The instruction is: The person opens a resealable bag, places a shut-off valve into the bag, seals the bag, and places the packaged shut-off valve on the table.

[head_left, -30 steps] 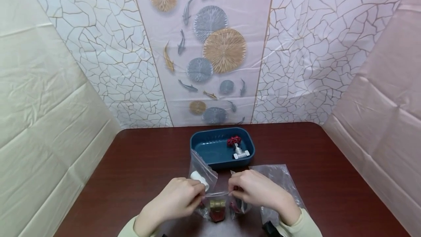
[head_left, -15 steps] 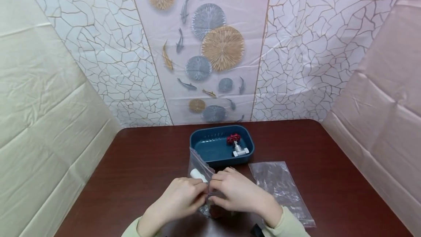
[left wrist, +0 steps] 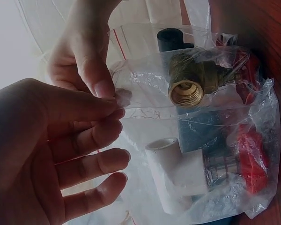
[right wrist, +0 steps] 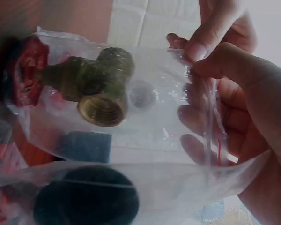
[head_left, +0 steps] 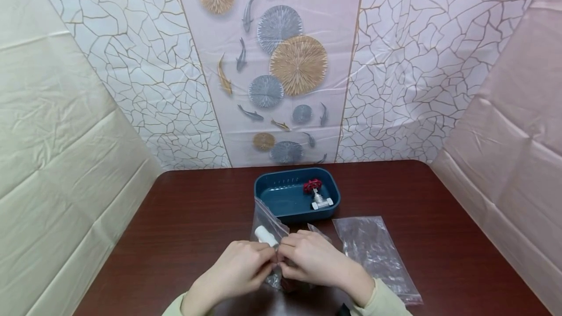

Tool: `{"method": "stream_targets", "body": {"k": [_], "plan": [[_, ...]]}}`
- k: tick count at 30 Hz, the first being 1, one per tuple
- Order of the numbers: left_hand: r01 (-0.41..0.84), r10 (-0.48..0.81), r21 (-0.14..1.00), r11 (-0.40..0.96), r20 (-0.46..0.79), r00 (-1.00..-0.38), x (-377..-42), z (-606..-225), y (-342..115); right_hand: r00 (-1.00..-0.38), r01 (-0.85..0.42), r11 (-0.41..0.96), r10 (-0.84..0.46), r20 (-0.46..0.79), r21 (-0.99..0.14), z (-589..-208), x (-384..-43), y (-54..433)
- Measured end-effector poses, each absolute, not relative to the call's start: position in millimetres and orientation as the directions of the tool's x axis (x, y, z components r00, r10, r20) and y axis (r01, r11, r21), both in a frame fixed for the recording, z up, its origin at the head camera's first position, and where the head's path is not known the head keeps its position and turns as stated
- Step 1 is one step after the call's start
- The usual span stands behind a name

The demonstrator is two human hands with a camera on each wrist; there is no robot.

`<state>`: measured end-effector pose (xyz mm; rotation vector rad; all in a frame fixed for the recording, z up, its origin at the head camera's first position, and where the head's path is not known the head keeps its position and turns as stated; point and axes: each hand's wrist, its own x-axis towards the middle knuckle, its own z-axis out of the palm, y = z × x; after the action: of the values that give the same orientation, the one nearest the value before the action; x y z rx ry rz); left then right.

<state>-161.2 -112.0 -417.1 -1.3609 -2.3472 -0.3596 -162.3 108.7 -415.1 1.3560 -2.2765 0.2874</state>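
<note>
My left hand and right hand meet at the table's near side, fingertips together. Both pinch the mouth of a clear zip bag. Inside it is a brass valve with a red handwheel, its threaded opening showing in both wrist views. Beside this bag, a second clear bag holds a white valve with a red handle; its white body also shows beyond my left hand. A black fitting is in another bag on the other side. In the head view my hands hide the brass valve.
A blue tray stands at the back middle. In it lies a silver valve with a red handwheel. A flat clear zip bag lies on the dark red table, right of my hands.
My right hand has moved left from the far end of the bag's mouth to join my left hand. The left hand has stayed nearly in place.
</note>
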Motion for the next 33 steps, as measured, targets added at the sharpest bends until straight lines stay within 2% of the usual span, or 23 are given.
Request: {"method": "stream_targets", "body": {"k": [4,11,18,26,33], "plan": [[0.874,0.777,0.013,0.486,0.451,-0.439,-159.6,-416.0,-111.8,-0.388,-0.879,0.475,-0.768,0.510,0.046,-416.7,-162.6,110.7],[0.879,0.781,-0.005,0.477,0.462,-0.421,-158.2,-415.7,-112.7,-0.408,-0.881,0.473,-0.766,0.497,0.005,-417.5,-163.1,117.0],[0.861,0.764,0.015,0.509,0.453,-0.460,-157.3,-416.3,-115.8,-0.436,-0.873,0.486,-0.749,0.499,-0.033,-416.6,-164.1,125.7],[0.848,0.740,0.077,0.524,0.452,-0.498,-155.7,-415.4,-119.9,-0.492,-0.852,0.516,-0.732,0.472,-0.088,-412.5,-163.6,144.0],[0.851,0.725,0.038,0.523,0.505,-0.468,-155.7,-417.8,-124.9,-0.562,-0.814,0.565,-0.704,0.433,-0.137,-410.3,-162.0,160.8]]}}
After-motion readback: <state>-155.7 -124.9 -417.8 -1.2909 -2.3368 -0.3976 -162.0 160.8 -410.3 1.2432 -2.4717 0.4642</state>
